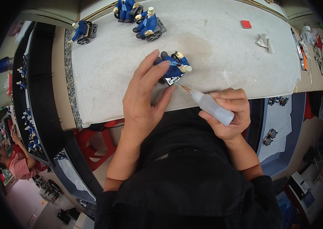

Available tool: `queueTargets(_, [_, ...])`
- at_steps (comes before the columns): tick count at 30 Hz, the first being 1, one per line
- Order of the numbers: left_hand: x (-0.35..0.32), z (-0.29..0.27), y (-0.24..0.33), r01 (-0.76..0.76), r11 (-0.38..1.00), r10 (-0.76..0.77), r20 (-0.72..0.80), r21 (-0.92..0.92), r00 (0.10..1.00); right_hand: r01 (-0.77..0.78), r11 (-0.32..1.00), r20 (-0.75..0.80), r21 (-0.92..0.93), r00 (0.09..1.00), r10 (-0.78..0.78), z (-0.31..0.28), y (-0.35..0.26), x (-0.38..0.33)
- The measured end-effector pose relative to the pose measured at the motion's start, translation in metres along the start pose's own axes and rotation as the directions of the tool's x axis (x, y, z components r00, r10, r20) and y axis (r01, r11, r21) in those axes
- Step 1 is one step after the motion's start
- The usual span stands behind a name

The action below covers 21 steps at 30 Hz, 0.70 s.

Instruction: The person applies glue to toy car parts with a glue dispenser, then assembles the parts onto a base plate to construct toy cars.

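Note:
My left hand (141, 89) is closed loosely around a small blue-suited figurine (176, 68) with a cream peg for a head. Its fingertips rest at the figurine's side and the thumb sits by the wheelchair base (173, 80). The figurine lies tipped over on the table. My right hand (233, 110) grips a translucent squeeze bottle (213, 107), whose thin needle tip points at the wheelchair base; whether it touches cannot be told. Farther off stand similar wheelchair figurines, one at the left (83, 32), one at the back (126, 10) and one between (150, 24).
White paper (230, 49) covers the tabletop. A red square (246, 24) and a crumpled white scrap (263, 42) lie at the right. Blue bins with more figurines flank me, one at the right (289, 152). A red stool (92, 147) and another person (20, 166) are at the left.

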State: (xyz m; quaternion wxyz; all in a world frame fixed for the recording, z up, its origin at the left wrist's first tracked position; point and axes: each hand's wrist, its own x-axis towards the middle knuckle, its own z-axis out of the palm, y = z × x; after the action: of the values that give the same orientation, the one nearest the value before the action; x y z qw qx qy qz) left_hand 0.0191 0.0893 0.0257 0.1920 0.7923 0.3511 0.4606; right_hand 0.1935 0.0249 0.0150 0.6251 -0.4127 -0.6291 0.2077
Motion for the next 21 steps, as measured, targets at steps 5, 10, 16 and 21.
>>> queueTargets(5, [-0.0001,0.0002,-0.0003,-0.007,1.0,0.007,-0.004,0.0,1.0,-0.002,1.0,-0.001,0.0,1.0,0.002,-0.0006,0.0002,-0.001])
queueTargets(10, [-0.0006,0.0008,-0.0005,-0.008,1.0,0.008,-0.007,-0.005,1.0,0.008,1.0,0.001,-0.009,1.0,-0.008,-0.0003,0.0001,-0.0003])
queueTargets(16, [-0.0004,0.0003,-0.0001,-0.007,1.0,0.007,-0.007,-0.009,1.0,0.003,1.0,0.001,-0.015,1.0,-0.003,0.0001,-0.0015,0.0013])
queueTargets(21, [-0.0004,0.0008,-0.0001,-0.007,1.0,0.007,-0.017,-0.009,1.0,0.002,1.0,0.005,-0.011,1.0,-0.002,0.0,-0.001,0.0008])
